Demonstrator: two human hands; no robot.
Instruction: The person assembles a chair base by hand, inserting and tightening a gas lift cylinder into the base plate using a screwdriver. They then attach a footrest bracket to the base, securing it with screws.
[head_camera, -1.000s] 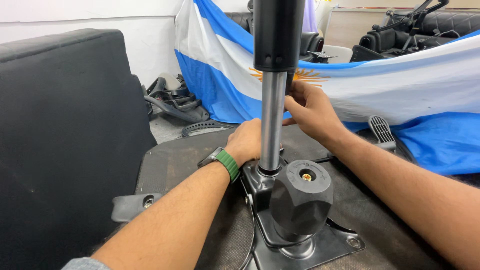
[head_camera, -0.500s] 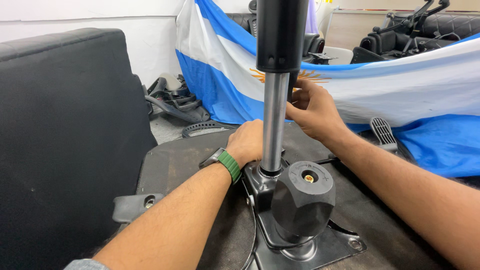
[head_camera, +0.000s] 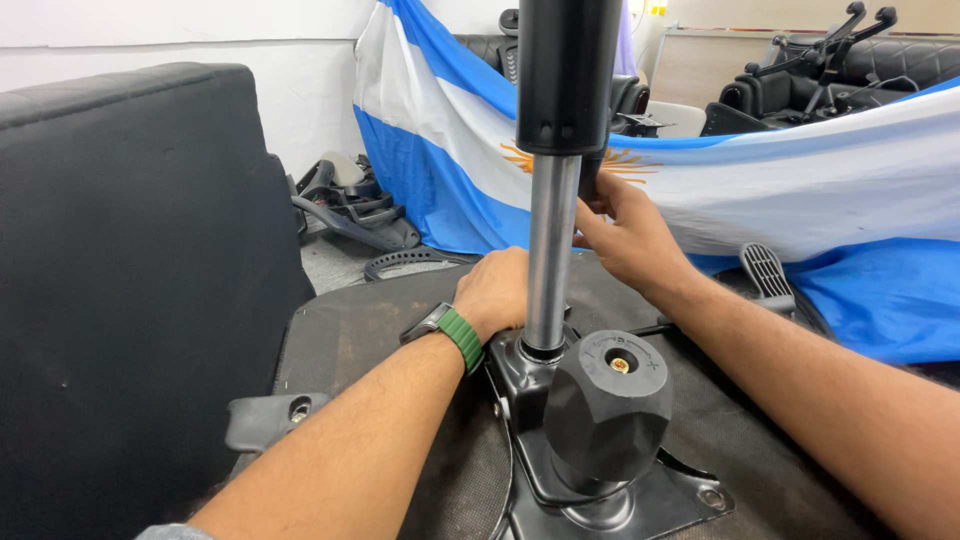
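Observation:
An office chair lies upside down, its seat underside (head_camera: 380, 330) facing up. A gas lift stands upright in the metal mechanism plate (head_camera: 600, 500): a shiny steel rod (head_camera: 548, 250) under a black cylinder (head_camera: 568, 70). My left hand (head_camera: 495, 290), with a green watch band on the wrist, rests at the rod's base behind it. My right hand (head_camera: 625, 235) is just right of the rod, fingers closed on a thin dark object (head_camera: 590, 175) that rises behind the cylinder. A black knob (head_camera: 608, 405) sits in front of the rod.
The chair's black backrest (head_camera: 130, 280) fills the left side. A blue and white flag (head_camera: 800, 180) drapes across the back. A black lever paddle (head_camera: 768, 272) lies at right. Chair parts (head_camera: 350, 205) sit on the floor, and more chairs (head_camera: 830, 60) stand far right.
My right hand has risen slightly along the rod and stays closed on the dark object. The left hand has stayed at the base.

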